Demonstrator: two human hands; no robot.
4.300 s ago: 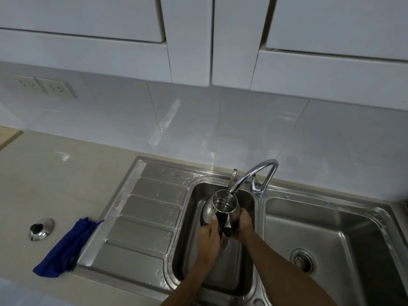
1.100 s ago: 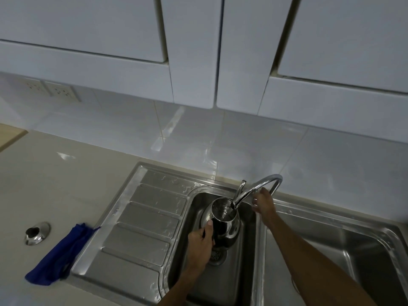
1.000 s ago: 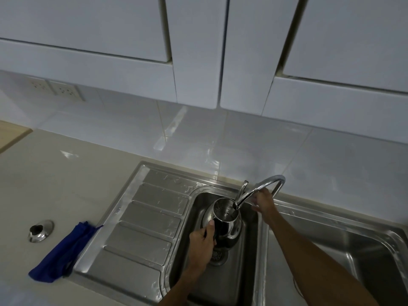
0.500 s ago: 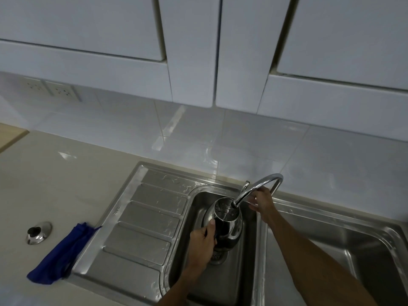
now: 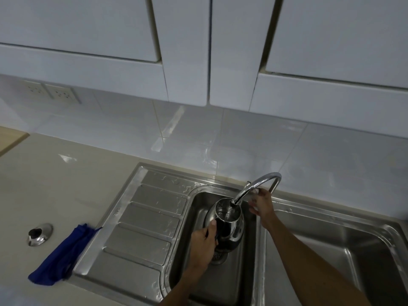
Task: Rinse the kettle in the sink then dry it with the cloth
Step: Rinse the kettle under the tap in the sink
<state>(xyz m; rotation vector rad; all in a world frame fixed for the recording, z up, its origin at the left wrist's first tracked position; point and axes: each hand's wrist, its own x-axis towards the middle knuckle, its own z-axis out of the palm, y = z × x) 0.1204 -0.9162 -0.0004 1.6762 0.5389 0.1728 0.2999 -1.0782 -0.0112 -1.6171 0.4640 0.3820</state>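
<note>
Two hands apart | left grips kettle under faucet | right loose at faucet | cloth, lid on counter

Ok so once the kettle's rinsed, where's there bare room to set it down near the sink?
The ribbed drainboard left of the basin is bare, though wet. So is the right basin, and the counter behind the blue cloth and lid. The left basin is crowded: kettle, left hand, faucet, right hand.
</note>
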